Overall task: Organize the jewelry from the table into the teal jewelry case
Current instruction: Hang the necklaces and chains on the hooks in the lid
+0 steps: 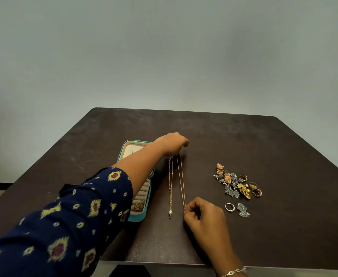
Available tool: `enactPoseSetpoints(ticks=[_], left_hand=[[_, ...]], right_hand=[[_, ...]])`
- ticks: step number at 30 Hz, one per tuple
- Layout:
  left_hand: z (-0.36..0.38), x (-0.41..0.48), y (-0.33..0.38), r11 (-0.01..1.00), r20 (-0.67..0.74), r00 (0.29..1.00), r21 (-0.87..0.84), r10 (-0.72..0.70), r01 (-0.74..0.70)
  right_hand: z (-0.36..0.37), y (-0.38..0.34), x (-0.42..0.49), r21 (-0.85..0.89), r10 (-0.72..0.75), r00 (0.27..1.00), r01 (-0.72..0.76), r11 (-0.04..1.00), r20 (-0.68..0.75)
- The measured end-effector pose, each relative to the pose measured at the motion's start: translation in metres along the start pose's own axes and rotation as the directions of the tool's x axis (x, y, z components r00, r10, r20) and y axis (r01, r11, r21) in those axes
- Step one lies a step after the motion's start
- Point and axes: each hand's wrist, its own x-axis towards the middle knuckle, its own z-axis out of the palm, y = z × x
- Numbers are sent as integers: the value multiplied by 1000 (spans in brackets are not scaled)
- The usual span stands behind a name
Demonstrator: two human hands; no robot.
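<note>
At the near middle of the table (pixel 244 140), the right hand (pixel 203 215) is pinching the near end of the plain gold chain (pixel 181 180) between thumb and forefinger, with the other fingers curling loosely under. Toward the far side, the left hand (pixel 172 143) is gripping the far ends of both necklaces with its fingers bunched downward; which finger is closing on which strand cannot be told. The plain chain is running as a narrow double line between the two hands. Just to its left, the beaded chain (pixel 170 184) is trailing from the same left-hand grip toward the near edge, with its pearl pendant (pixel 170 212) lying free. Whether the strands are resting on the table or being held just off it cannot be told. The teal jewelry case (pixel 138 217) is lying open just left of the chains, partly hidden under the patterned sleeve (pixel 74 216) and forearm; ring rolls and some gold pieces are showing in its near half. To the right, well apart from the chains, a pile of earrings and rings (pixel 236 182) is waiting, with a silver ring (pixel 229 207) and a silver earring (pixel 243 210) lying on its near side. The step in hand appears to be separating and straightening the two necklaces before stowing. Good execution is depending on holding the plain chain in light tension, drawing it rightward clear of the beaded strand, stopping the pearl from crossing over, and freeing one necklace from the left hand before carrying the other to the case.
</note>
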Motion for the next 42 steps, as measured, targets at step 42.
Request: enactPoseSetpoints(ticks=[42], left_hand=[[-23,-156,6,862,-280,912,-489,-300,134]], right_hand=[[4,-6,-4,69,-288,956,292,954,-65]])
